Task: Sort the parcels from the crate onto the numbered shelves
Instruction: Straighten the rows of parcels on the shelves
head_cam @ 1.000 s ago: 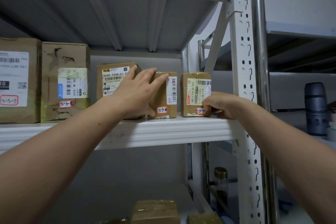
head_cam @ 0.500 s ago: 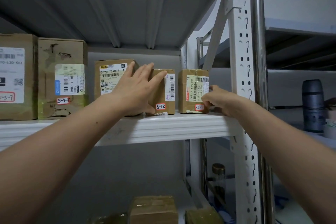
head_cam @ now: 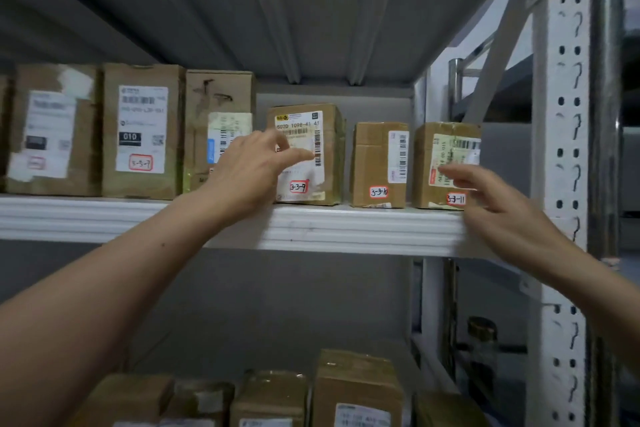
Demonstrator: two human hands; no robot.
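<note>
Grey wall, chrome pole, dim light.

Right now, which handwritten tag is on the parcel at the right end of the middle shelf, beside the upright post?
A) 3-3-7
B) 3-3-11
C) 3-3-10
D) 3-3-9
B: the red-bordered tag at the bottom of the rightmost parcel, by the right hand, reads 3-3-11.

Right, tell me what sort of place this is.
Probably a parcel storeroom or small warehouse: white slotted steel shelving, brown cardboard parcels with barcode labels, and handwritten red-bordered location tags like 3-3-10.
</note>
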